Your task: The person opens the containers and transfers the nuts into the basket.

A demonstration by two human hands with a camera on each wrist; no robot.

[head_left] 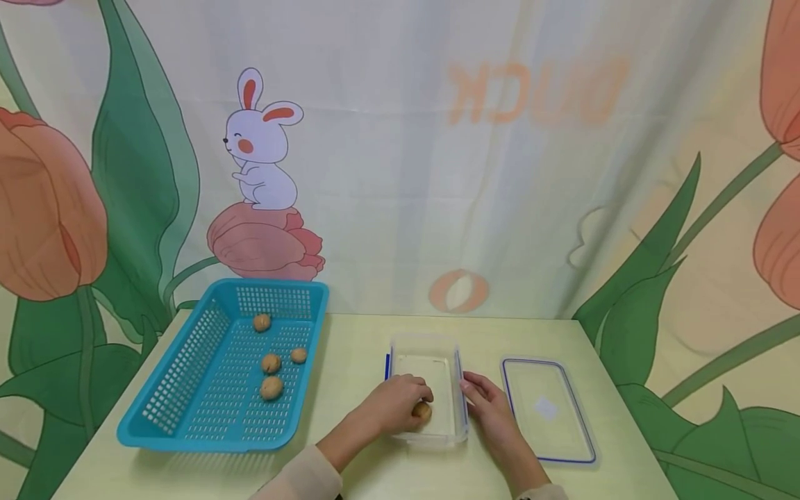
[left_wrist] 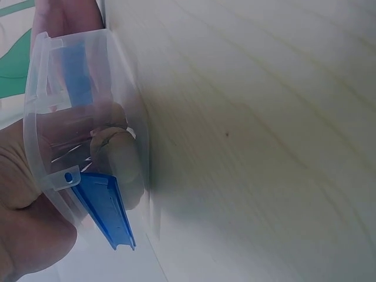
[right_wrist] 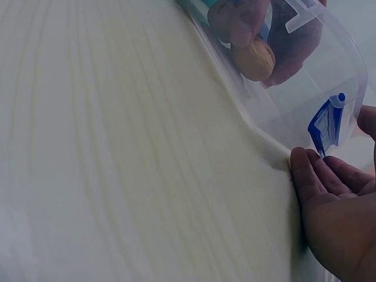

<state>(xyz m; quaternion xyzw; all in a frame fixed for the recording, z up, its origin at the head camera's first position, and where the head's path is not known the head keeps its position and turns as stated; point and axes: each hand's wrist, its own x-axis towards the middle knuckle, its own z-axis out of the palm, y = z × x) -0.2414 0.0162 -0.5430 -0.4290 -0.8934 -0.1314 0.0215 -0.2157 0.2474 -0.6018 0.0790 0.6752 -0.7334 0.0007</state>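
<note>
My left hand (head_left: 400, 404) reaches over the left wall into a clear plastic box (head_left: 431, 439) and holds a walnut (head_left: 423, 412) low inside it. The right wrist view shows that walnut (right_wrist: 255, 60) between the fingertips through the clear wall. My right hand (head_left: 490, 410) touches the outside of the box's right wall, its fingertips by a blue latch (right_wrist: 326, 124). Another blue latch (left_wrist: 104, 208) hangs folded out on the left side. Several more walnuts (head_left: 271, 387) lie in a blue perforated basket (head_left: 294, 410) at the left.
To the right of the box lies its clear lid (head_left: 550, 417) with a blue seal, flat on the pale wood-grain table (head_left: 350, 333). A printed curtain (head_left: 387, 173) with tulips and a rabbit hangs behind the table's back edge.
</note>
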